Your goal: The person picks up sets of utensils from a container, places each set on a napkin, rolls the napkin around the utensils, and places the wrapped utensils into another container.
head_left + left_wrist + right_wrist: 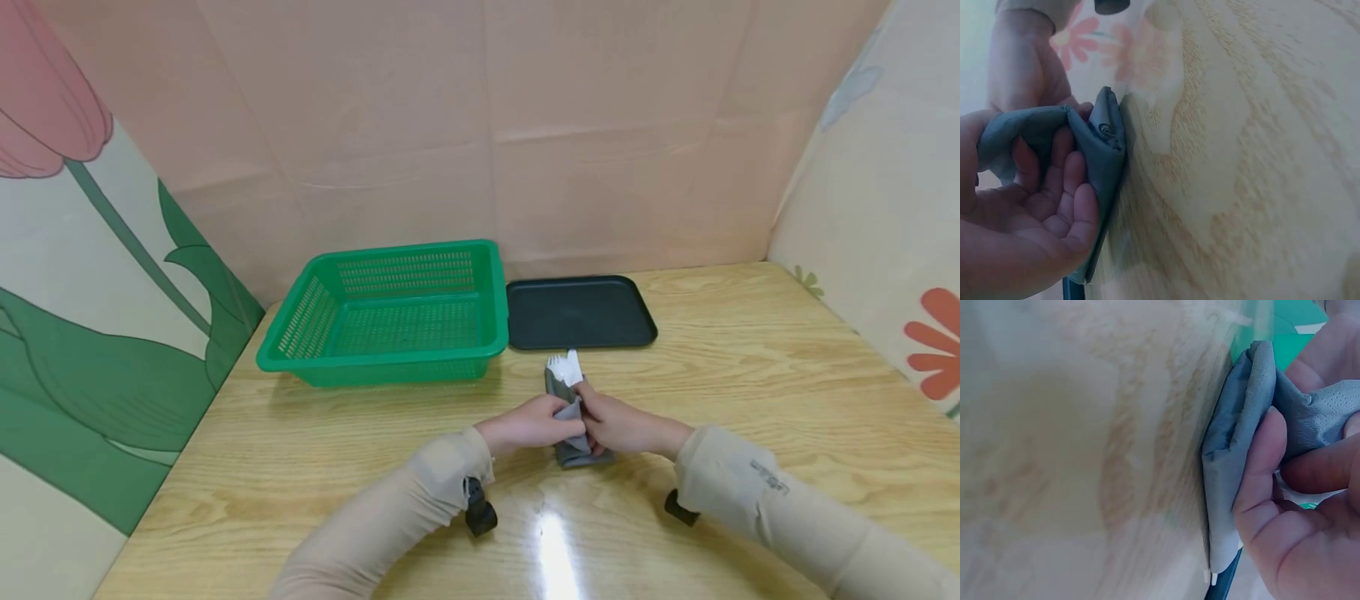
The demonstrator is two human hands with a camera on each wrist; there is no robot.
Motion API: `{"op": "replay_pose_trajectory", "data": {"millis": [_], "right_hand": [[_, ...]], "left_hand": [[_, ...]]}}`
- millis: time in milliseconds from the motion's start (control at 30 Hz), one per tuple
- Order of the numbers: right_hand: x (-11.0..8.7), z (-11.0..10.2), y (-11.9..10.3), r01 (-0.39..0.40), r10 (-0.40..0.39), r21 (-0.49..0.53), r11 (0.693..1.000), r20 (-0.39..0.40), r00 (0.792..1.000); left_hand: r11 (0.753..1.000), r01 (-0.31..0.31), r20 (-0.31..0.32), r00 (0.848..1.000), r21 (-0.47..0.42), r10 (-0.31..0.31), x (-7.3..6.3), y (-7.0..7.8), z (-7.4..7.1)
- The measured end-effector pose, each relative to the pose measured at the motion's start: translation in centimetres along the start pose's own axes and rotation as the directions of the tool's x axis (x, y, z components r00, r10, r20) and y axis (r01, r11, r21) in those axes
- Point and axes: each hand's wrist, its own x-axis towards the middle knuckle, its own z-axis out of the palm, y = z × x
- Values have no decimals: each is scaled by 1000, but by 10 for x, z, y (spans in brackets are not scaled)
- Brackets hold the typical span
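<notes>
A grey napkin (576, 458) is folded around white cutlery in front of the tray. A fork (556, 364) with its tines up and a flat white piece like a knife (573, 367) stick out of its far end. My left hand (532, 423) pinches a raised flap of the napkin between thumb and fingers. From the right, my right hand (621, 423) grips the same bundle, fingers curled at its side. Both wrist views show the folded napkin (1102, 169) on edge close over the wood, its layered end (1229, 434) facing the camera.
A green plastic basket (405, 360) with slotted walls stands at the back left. Beside it lies a black tray (577, 312), just beyond the cutlery tips. The wooden table (750, 367) meets printed cloth walls at the back and sides.
</notes>
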Motion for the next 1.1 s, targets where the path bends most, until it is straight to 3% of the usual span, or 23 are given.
{"op": "replay_pose_trajectory", "data": {"millis": [467, 667, 800, 967, 1100], "right_hand": [[-1, 1, 8, 25, -22, 44, 999, -76, 997], [-4, -1, 12, 35, -33, 21, 999, -97, 995], [-7, -4, 11, 6, -1, 47, 999, -113, 994], [-12, -11, 9, -60, 76, 126, 990, -127, 989], [-19, -18, 5, -144, 165, 163, 976, -124, 978]], "left_hand": [[1000, 25, -26, 999, -13, -25, 5, -3, 2], [994, 60, -33, 997, -90, -63, 4, -1, 2], [989, 66, -44, 996, -135, -72, 7, -3, 4], [1000, -7, -59, 998, -13, 7, 9, -8, 4], [994, -45, -61, 997, 100, 51, 7, -8, 4]]}}
